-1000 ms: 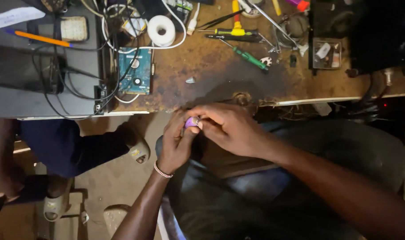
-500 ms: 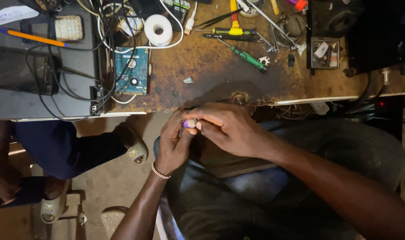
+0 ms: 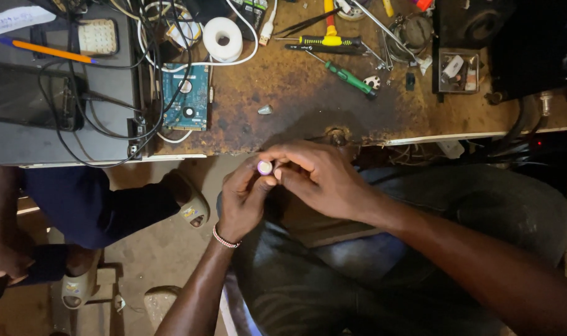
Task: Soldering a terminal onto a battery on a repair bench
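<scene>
Little has shifted since a moment ago: both hands remain together below the worktop's (image 3: 308, 118) front edge, over the person's lap. Left hand (image 3: 246, 199) pinches a small purple cylinder (image 3: 264, 167) with a pale end between thumb and fingertips. Right hand (image 3: 321, 180) curls over it, fingertips touching it. On the worktop lie a green screwdriver (image 3: 352, 79) and a hard drive (image 3: 185, 96) near the left corner.

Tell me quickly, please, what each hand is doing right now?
Left hand: closed on a small purple-rimmed cylinder, held at the fingertips.
Right hand: curled, fingertips touching the same cylinder; whether it grips it cannot be told.
</scene>
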